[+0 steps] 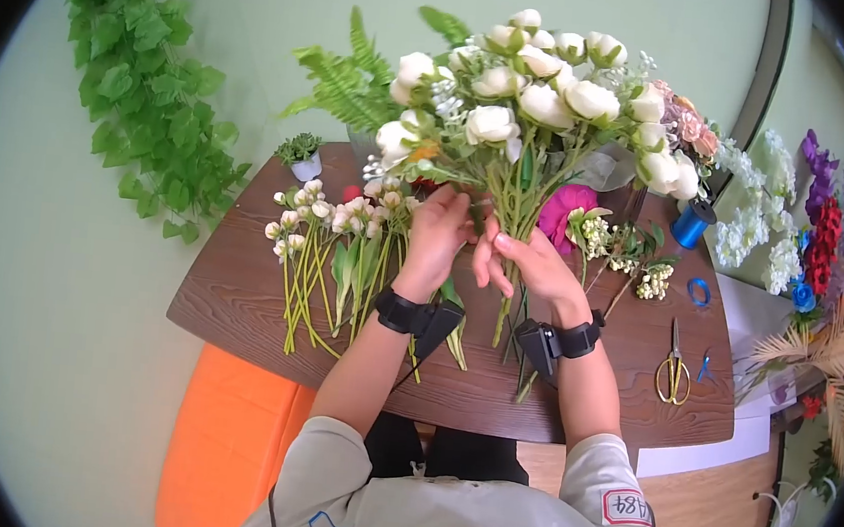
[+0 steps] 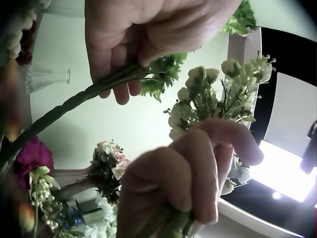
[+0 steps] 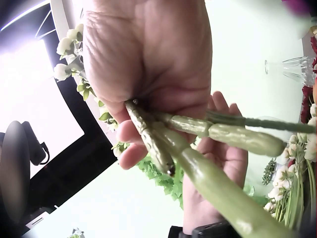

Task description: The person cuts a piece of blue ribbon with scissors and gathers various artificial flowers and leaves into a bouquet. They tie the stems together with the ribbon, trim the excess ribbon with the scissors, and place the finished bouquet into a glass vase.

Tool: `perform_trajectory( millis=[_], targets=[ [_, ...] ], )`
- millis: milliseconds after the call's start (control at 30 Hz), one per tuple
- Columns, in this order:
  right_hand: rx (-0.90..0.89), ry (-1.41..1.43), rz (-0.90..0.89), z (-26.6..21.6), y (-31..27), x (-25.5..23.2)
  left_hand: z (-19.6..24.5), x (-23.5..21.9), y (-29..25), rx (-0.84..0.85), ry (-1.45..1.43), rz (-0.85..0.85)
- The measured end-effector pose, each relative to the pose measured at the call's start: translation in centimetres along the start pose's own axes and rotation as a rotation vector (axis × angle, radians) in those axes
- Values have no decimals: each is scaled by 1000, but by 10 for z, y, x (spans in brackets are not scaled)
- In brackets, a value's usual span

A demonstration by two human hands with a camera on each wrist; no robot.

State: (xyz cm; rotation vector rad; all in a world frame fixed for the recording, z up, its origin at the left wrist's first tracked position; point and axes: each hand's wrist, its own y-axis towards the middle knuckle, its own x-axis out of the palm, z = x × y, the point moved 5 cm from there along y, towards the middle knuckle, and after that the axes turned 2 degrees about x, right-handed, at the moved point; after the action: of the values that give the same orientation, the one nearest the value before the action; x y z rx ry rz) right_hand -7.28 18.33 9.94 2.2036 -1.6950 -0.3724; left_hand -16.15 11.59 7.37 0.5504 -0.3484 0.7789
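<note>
A bouquet of white flowers (image 1: 541, 103) stands upright over the table, its green stems (image 1: 519, 207) gathered in my right hand (image 1: 532, 263). In the right wrist view, my right hand (image 3: 148, 59) curls round several thick stems (image 3: 208, 178) whose cut ends show. My left hand (image 1: 439, 237) is just left of the bundle. In the left wrist view the fingers and thumb of my left hand (image 2: 158, 29) pinch a dark green stem (image 2: 59, 111), with my right hand (image 2: 171, 173) below. The flower end of that stem cannot be told apart.
White flowers with long stems (image 1: 321, 215) lie at the table's left, near a small potted plant (image 1: 303, 158). A magenta flower (image 1: 567, 216), blue ribbon spool (image 1: 692, 224), blue ring (image 1: 699, 292) and gold-handled scissors (image 1: 673, 376) are at the right. An orange seat (image 1: 226, 437) stands below left.
</note>
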Motion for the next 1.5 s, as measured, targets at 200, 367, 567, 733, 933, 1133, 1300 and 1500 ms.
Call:
perform_trajectory(
  millis=[200,367,567,733,933,1133,1300,1500],
  targets=[
    [76,-3,41,15,0,-8,-7,12,-5,43,77,-70],
    [148,217,183,24,-2,-20,-4,9,-8,73,183,-16],
    [225,-135,500,19,-2,-21,-7,5,-10,125,312,67],
    [125,-361,654,17,0,-30,-9,9,-10,242,139,151],
    [-44,-607,745,3,-1,-27,-4,11,-15,308,350,74],
    [28,-655,623,6,0,-27,0,11,-16,382,545,78],
    [349,-572,455,13,-2,-22,-2,10,-15,110,509,-26],
    [511,-556,393,29,-6,-30,6,22,-21,228,566,-59]
  ],
)
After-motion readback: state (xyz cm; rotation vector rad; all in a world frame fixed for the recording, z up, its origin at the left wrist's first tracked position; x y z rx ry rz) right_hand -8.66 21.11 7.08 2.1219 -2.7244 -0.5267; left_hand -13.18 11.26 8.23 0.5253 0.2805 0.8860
